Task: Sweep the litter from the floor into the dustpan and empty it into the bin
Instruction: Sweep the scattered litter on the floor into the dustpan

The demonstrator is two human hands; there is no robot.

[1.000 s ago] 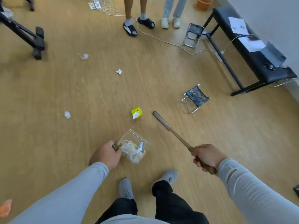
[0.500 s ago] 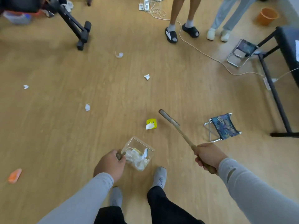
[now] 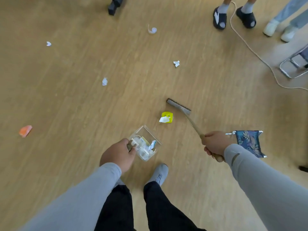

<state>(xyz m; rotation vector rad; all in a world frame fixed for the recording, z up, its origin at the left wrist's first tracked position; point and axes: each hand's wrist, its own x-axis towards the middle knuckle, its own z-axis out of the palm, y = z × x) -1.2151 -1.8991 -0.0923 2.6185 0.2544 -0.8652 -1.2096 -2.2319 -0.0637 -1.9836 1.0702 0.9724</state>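
Observation:
My left hand (image 3: 117,155) grips the handle of a clear plastic dustpan (image 3: 144,143) that holds crumpled white litter, low over the wooden floor. My right hand (image 3: 215,145) grips the wooden handle of a small brush; its grey head (image 3: 178,107) sits just beyond a yellow piece of litter with white paper (image 3: 166,117). More scraps lie further out: white wads (image 3: 104,81) (image 3: 176,63) (image 3: 48,44), a curled white strip (image 3: 152,30) and an orange scrap (image 3: 25,130). No bin is in view.
Two people's feet (image 3: 220,18) (image 3: 276,29) stand at the top right beside a pale cable (image 3: 250,49). A folding stool (image 3: 250,142) sits right of my right hand, another stool frame (image 3: 295,65) at the right edge. A black stand foot (image 3: 115,5) is at the top.
The view has swung left and downward. The brush head has turned and come down just behind the yellow litter. The dustpan stays in my left hand, near my feet.

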